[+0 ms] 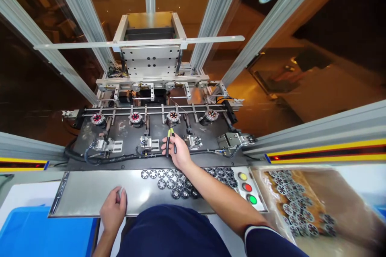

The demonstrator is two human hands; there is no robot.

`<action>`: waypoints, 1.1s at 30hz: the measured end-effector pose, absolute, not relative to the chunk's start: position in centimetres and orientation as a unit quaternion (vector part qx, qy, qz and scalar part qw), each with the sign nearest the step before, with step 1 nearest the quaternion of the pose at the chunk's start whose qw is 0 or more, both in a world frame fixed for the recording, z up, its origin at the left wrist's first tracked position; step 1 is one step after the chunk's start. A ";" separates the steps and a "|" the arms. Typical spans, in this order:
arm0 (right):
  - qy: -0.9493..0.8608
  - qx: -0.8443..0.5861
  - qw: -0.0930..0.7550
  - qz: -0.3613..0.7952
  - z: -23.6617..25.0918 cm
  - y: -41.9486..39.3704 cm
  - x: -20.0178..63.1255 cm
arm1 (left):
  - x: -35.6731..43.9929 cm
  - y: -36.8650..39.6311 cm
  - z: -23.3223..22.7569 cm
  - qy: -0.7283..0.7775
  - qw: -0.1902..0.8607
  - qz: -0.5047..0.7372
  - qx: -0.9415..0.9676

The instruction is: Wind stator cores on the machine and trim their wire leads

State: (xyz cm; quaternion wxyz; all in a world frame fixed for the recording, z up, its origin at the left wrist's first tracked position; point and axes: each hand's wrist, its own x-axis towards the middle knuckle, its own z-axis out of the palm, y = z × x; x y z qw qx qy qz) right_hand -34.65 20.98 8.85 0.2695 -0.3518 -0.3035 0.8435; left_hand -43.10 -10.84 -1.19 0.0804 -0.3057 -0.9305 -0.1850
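Observation:
My right hand (177, 150) reaches forward over the machine bed and grips small pliers (171, 141) with black and yellow-green handles. Their tip points at the third round fixture (173, 117), which carries a ring-shaped part. My left hand (113, 209) rests on the near edge of the steel tray (90, 192), fingers curled on the metal, holding nothing that I can see. Several dark ring-shaped stator parts (175, 182) lie in rows on the tray just under my right forearm.
Three other round fixtures (98, 119), (135, 117), (211, 115) sit along the rail. Yellow, red and green buttons (247, 187) are at the tray's right. A bag of more ring parts (297, 204) lies right; a blue bin (36, 233) sits lower left.

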 end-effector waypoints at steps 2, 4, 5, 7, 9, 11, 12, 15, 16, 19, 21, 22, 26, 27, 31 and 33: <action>-0.295 -0.354 0.271 0.845 8.6 21.2 -34.5 | -43.1 -10.8 -1.3 -0.932 0.074 -0.183 -0.304; -0.288 -0.354 0.270 0.848 8.4 21.3 -34.4 | -43.1 -10.8 -1.3 -0.933 0.070 -0.181 -0.303; -0.285 -0.355 0.269 0.849 8.4 21.3 -34.4 | -43.1 -10.9 -1.2 -0.933 0.069 -0.181 -0.303; -0.280 -0.354 0.269 0.851 8.3 21.3 -34.5 | -43.1 -10.9 -1.2 -0.933 0.069 -0.181 -0.303; -0.276 -0.354 0.271 0.852 8.3 21.3 -34.5 | -43.0 -10.9 -1.1 -0.933 0.069 -0.182 -0.303; -0.273 -0.353 0.272 0.853 8.3 21.3 -34.5 | -42.9 -11.0 -1.1 -0.932 0.069 -0.184 -0.304; -0.272 -0.353 0.272 0.853 8.3 21.3 -34.4 | -42.9 -11.0 -1.1 -0.932 0.070 -0.186 -0.304; -0.269 -0.348 0.271 0.856 8.3 21.3 -34.3 | -42.8 -10.9 -1.1 -0.930 0.076 -0.190 -0.304; -0.268 -0.346 0.272 0.857 8.3 21.3 -34.3 | -42.7 -10.9 -1.1 -0.930 0.078 -0.191 -0.304; -0.265 -0.341 0.269 0.861 8.3 21.2 -34.1 | -42.5 -10.9 -1.2 -0.928 0.084 -0.195 -0.306; -0.262 -0.340 0.266 0.863 8.3 21.2 -34.0 | -42.4 -10.9 -1.3 -0.927 0.087 -0.198 -0.307; -0.261 -0.339 0.264 0.864 8.3 21.2 -34.0 | -42.4 -10.9 -1.4 -0.926 0.088 -0.200 -0.307; -0.259 -0.338 0.255 0.868 8.1 21.3 -33.9 | -42.2 -11.1 -1.6 -0.925 0.086 -0.207 -0.305; -0.259 -0.337 0.252 0.869 8.1 21.4 -33.9 | -42.2 -11.2 -1.7 -0.925 0.083 -0.209 -0.305; -0.253 -0.333 0.245 0.875 8.3 21.5 -33.9 | -42.1 -11.2 -2.0 -0.927 0.078 -0.213 -0.299; -0.247 -0.328 0.246 0.878 8.6 21.4 -33.9 | -42.0 -11.3 -2.0 -0.928 0.077 -0.214 -0.295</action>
